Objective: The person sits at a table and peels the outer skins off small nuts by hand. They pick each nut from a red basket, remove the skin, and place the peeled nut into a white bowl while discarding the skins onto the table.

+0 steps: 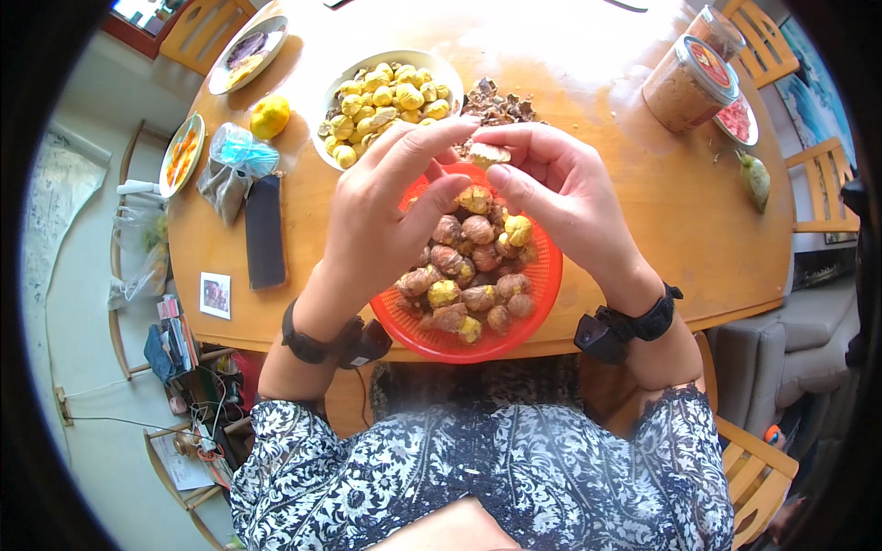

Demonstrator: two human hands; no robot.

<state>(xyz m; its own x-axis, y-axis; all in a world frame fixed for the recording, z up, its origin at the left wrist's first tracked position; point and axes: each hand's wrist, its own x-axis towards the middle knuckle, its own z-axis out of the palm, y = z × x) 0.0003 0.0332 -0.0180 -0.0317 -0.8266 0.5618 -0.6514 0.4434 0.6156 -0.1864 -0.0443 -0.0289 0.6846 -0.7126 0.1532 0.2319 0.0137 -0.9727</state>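
Observation:
My right hand (pixel 551 179) pinches a small pale, whitish nut piece (pixel 489 155) between thumb and fingers. My left hand (pixel 393 200) is just left of it, thumb and fingers apart; nothing shows in its grasp, though its inner side is partly hidden. Under both hands sits a red plastic basket (pixel 466 352) with chestnuts in brown skins, some showing yellow flesh. Behind my left hand, a white bowl (pixel 449 67) is heaped with peeled yellow chestnuts. Beside the bowl lies a pile of dark brown shell scraps (pixel 497 105), partly behind my fingers.
On the left are an orange fruit (pixel 269 117), a dark rectangular case (pixel 266 233), a photo (pixel 215 295) and plates of food. On the right stand lidded plastic jars (pixel 689 86) near a greenish vegetable (pixel 754 180). Wooden chairs surround the table (pixel 661 262).

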